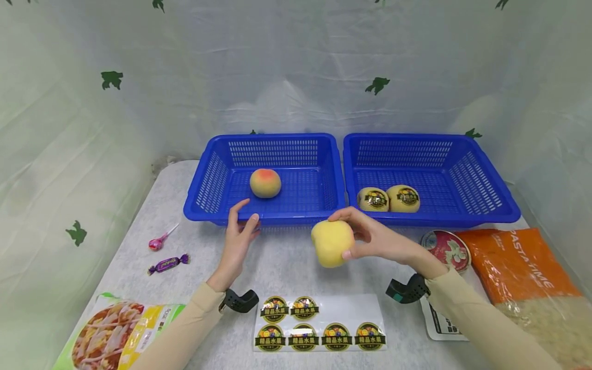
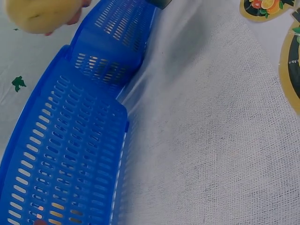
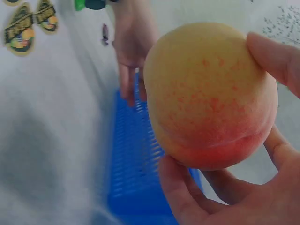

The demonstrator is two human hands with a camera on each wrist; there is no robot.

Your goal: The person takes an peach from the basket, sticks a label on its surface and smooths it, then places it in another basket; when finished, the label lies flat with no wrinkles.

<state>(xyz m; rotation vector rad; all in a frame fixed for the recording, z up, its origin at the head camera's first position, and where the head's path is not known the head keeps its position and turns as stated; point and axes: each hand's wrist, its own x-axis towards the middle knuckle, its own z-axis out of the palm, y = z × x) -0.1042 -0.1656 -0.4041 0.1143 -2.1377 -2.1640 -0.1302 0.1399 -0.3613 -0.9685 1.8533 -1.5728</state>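
Observation:
My right hand (image 1: 370,236) holds a yellow peach (image 1: 333,243) between thumb and fingers, above the table in front of the two baskets. In the right wrist view the side of this peach (image 3: 211,98) facing the camera has a red blush. My left hand (image 1: 240,241) holds nothing, its fingers loosely bent at the front rim of the left blue basket (image 1: 273,217). One peach (image 1: 265,183) with a red top sits in that basket. Two peaches with round black-and-gold stickers (image 1: 373,199) lie side by side in the right blue basket (image 1: 462,218).
A white sheet (image 1: 349,308) with several round stickers lies at the front middle. On the left are a lollipop (image 1: 158,242), a purple wrapped candy (image 1: 168,264) and a food bag (image 1: 115,334). A round tin (image 1: 446,251) and an orange pasta bag (image 1: 522,262) are on the right.

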